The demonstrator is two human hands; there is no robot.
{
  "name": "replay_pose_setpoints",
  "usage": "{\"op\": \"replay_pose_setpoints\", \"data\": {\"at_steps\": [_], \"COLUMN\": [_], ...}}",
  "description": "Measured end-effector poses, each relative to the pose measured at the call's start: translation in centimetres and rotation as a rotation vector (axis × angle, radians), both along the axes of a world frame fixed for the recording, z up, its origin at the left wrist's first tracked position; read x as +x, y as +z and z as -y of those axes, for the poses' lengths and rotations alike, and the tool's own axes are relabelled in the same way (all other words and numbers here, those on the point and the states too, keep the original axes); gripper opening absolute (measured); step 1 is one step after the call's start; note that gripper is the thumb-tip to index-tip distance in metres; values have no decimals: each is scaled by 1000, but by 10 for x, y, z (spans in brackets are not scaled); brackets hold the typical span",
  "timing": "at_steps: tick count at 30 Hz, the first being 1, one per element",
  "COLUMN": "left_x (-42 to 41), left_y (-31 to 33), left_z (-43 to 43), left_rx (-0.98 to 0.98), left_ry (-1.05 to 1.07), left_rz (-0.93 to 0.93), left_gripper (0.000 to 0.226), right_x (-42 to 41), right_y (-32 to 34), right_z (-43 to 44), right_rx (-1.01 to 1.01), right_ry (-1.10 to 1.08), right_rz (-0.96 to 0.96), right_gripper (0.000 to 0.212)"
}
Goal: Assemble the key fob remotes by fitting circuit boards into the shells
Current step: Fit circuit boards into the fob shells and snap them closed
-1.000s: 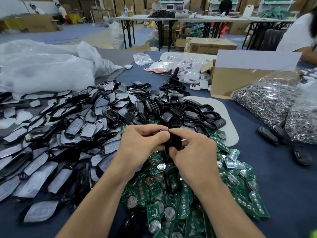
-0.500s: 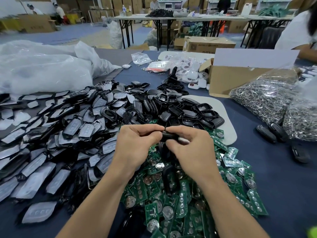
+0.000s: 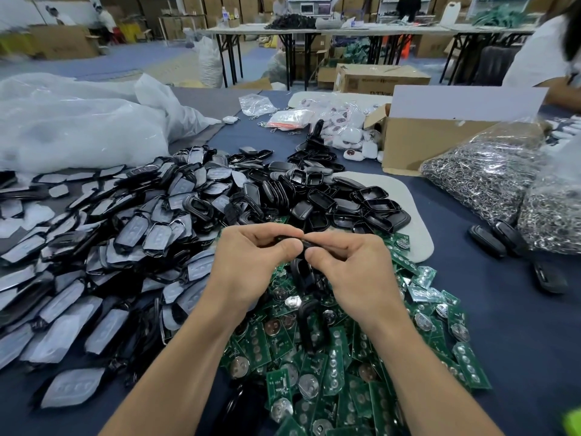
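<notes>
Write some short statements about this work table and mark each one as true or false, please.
1. The left hand and the right hand both grip one black shell. True.
2. A pile of green circuit boards lies below the hands. True.
3. The cardboard box stands at the left of the table. False: it stands at the far right, behind the bag of metal rings.
4. The pile of open black shells lies inside the cardboard box. False: it lies out on the table, beyond the hands.
</notes>
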State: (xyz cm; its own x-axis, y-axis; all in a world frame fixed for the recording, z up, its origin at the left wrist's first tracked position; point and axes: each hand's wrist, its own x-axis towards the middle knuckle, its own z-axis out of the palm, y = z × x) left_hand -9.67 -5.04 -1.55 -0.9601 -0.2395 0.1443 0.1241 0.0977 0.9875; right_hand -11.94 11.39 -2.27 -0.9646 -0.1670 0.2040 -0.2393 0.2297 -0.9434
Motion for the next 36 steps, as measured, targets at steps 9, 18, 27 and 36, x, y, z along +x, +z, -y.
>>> {"op": "replay_pose_setpoints", "data": {"at_steps": [9, 18, 27, 36], "left_x": [1, 0, 2, 3], "left_y": [-6, 1, 2, 1], "left_z": [-3, -10, -8, 2], "left_rx": [-139, 197, 136, 212], "left_ry": [48, 3, 128, 144], "left_rz": [-94, 9, 0, 10], "left_gripper": [34, 29, 37, 61], "right_x": [2, 18, 18, -13], "right_y": [2, 8, 6, 19], "right_z": [1, 22, 26, -33], "right_rx": [-20, -521, -435, -1364], "right_ry": [-57, 54, 98, 2], "right_rz": [-7, 411, 397, 506], "right_gripper": [23, 14, 11, 33]}}
